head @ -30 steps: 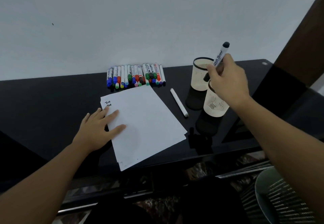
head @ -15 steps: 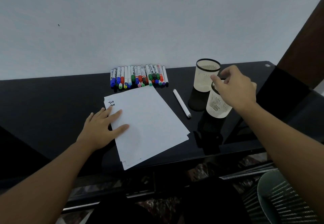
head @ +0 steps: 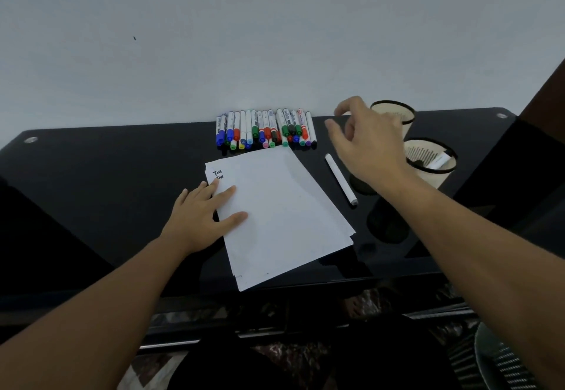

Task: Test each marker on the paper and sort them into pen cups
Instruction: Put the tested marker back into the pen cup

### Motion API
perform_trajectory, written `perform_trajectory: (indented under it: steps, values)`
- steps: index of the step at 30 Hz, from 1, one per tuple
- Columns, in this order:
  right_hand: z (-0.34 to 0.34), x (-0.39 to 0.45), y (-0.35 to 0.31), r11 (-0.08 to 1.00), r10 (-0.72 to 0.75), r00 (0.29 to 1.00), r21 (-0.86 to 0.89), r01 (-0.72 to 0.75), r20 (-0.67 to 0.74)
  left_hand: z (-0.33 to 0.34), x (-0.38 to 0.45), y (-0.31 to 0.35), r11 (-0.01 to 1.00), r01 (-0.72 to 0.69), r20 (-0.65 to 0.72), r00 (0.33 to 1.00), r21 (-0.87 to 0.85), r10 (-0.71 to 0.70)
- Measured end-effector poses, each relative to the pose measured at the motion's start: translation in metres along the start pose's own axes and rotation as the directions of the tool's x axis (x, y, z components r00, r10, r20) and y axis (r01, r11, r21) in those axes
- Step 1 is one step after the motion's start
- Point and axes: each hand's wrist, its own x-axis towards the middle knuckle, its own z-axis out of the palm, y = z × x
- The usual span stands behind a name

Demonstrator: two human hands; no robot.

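Observation:
A stack of white paper (head: 281,212) lies on the black table (head: 101,181), with small black writing at its top left corner. My left hand (head: 203,214) rests flat on the paper's left edge. A row of several capped markers (head: 266,128) lies along the wall. A lone white marker (head: 341,179) lies right of the paper. Two cream pen cups stand at the right: the far cup (head: 397,116) and the near cup (head: 434,165), which holds a black-capped marker (head: 438,160). My right hand (head: 367,142) hovers empty between the marker row and the cups, fingers loosely spread.
The table's front edge runs below the paper. A grey mesh chair (head: 516,359) sits at the bottom right. A dark wooden panel (head: 547,93) rises at the right edge. The white wall stands directly behind the markers.
My right hand dropped the black-capped marker into the near cup, then moved left and up toward the marker row, empty. My left hand stayed on the paper.

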Motion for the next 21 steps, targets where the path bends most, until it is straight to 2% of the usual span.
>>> perform_trajectory:
  steps: [3,7,13,21]
  values:
    - [0.033,0.004,-0.011,0.998,-0.059,0.991,0.011,0.058,0.124,-0.001,-0.002,0.001,1.000,0.007,0.005,1.000,-0.012,-0.006]
    - [0.089,0.016,0.011,0.997,0.073,0.934,-0.004,-0.076,0.350,0.001,-0.004,-0.001,0.999,0.006,-0.027,1.000,-0.043,-0.007]
    - [0.129,0.048,0.050,0.968,0.229,0.887,-0.188,-0.165,0.401,0.003,0.000,-0.005,0.999,0.009,-0.075,0.997,-0.047,-0.013]
    - [0.148,0.067,0.066,0.961,0.242,0.832,-0.244,-0.133,0.499,0.005,0.002,-0.005,0.999,0.018,-0.090,0.996,-0.033,-0.021]
